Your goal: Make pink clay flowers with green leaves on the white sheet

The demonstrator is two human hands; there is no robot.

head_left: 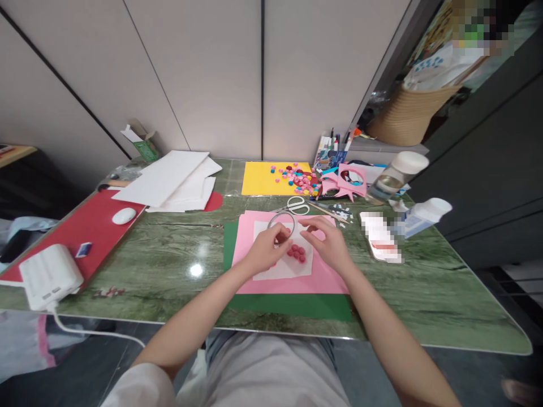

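Note:
My left hand (268,247) is closed on a thin grey ring that looks like a roll of tape (281,213), held upright over a white sheet (265,272). My right hand (328,242) faces it from the right, fingers curled but apart, with nothing visible between them. Below and between the hands, several dark pink round pieces (297,254) sit clustered on the white sheet. That sheet lies on pink paper (292,285), with green paper (292,307) underneath. White-handled scissors (299,206) lie just beyond the hands.
Colourful round pieces (299,180) lie on yellow paper (258,180) at the back. Pink paper cut-outs (352,180), a clear jar (388,183), a white bottle (428,216) and a phone (377,236) stand or lie rightward. White sheets (165,178) and a power bank (51,277) are left.

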